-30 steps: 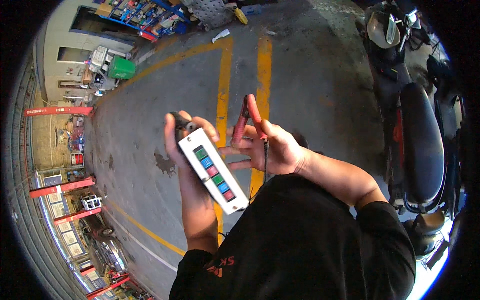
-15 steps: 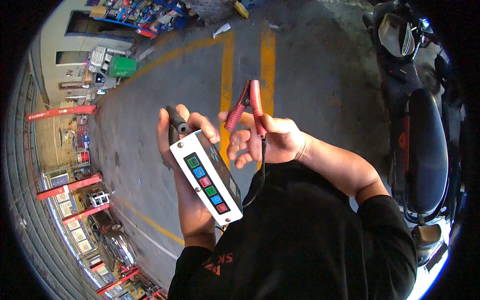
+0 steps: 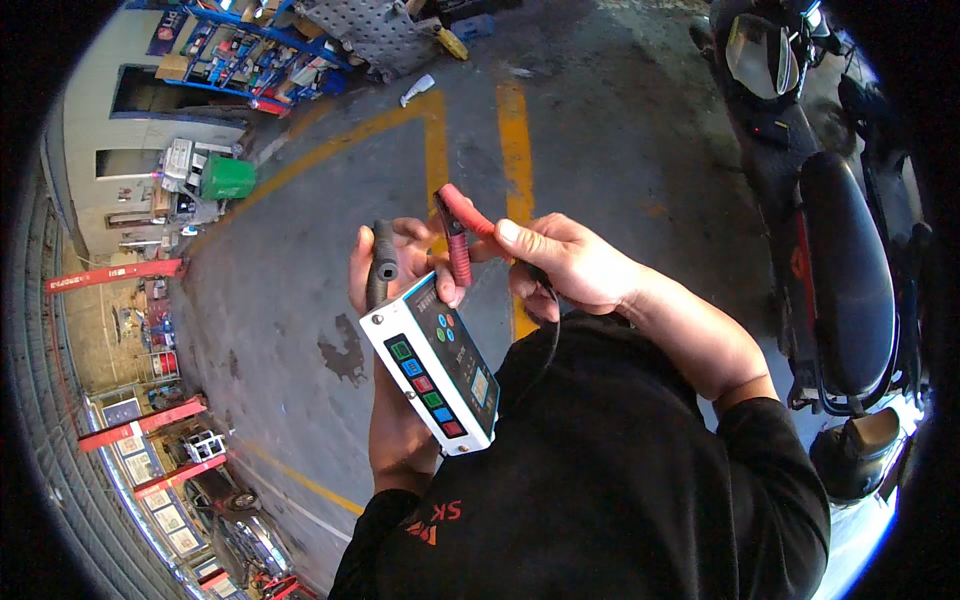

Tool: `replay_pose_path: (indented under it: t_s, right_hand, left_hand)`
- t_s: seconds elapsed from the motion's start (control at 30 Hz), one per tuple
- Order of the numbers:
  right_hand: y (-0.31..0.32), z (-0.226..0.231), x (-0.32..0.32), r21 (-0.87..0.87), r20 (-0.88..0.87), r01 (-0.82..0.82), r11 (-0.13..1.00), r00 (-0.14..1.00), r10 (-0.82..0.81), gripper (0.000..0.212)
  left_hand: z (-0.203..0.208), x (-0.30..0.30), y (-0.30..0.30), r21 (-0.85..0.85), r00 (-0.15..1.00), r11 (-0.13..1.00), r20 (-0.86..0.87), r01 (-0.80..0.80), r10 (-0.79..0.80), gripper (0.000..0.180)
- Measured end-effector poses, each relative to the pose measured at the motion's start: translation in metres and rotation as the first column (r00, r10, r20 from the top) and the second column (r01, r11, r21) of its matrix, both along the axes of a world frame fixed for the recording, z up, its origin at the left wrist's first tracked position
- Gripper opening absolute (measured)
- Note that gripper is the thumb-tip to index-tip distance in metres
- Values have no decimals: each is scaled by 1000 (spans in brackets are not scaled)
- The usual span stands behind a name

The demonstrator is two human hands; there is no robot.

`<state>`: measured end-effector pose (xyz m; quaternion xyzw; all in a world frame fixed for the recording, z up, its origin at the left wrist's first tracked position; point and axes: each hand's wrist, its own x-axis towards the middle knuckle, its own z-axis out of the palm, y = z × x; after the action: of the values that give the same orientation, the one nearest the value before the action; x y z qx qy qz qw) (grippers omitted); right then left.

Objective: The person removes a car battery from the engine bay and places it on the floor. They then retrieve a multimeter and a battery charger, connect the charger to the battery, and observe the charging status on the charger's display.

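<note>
My left hand [image 3: 412,236] is closed round the dark grip handle [image 3: 384,258] of a white box-shaped battery tester [image 3: 470,352]. Coloured buttons and a small screen show on its upper face, and a row of coloured symbols runs along its end panel. Just above the tester is a red-handled alligator clamp [image 3: 459,245], pinched by one handle in my right hand [image 3: 585,265]. Its other handle comes down beside my left fingertips; whether they touch it I cannot tell. A thin black cable [image 3: 552,345] runs from the clamp down along my black shirt.
A motorcycle [image 3: 850,270] with a long black seat stands on the right. Yellow lines [image 3: 515,150] mark the grey floor. At the far left are a green bin [image 3: 228,178], blue shelving with parts [image 3: 250,50] and red lift arms [image 3: 120,275].
The red clamp has moved left and tilted, closer to my left fingers. The tester has turned, showing more of its button face, and my left hand has shifted slightly right.
</note>
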<state>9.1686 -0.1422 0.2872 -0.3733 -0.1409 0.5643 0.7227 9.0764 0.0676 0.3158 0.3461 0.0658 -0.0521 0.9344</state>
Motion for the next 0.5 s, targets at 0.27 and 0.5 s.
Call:
replay_pose_path:
  t_s: [0.27, 0.5]
  right_hand:
    - [13, 14, 4, -100, 285, 62, 993, 958, -31, 52]
    - [2, -8, -30, 114, 247, 277, 954, 922, -298, 26]
  left_hand:
    - [-8, 1, 7, 77, 993, 996, -112, 50, -41, 67]
    - [-6, -11, 28, -12, 989, 990, 46, 144, -143, 70]
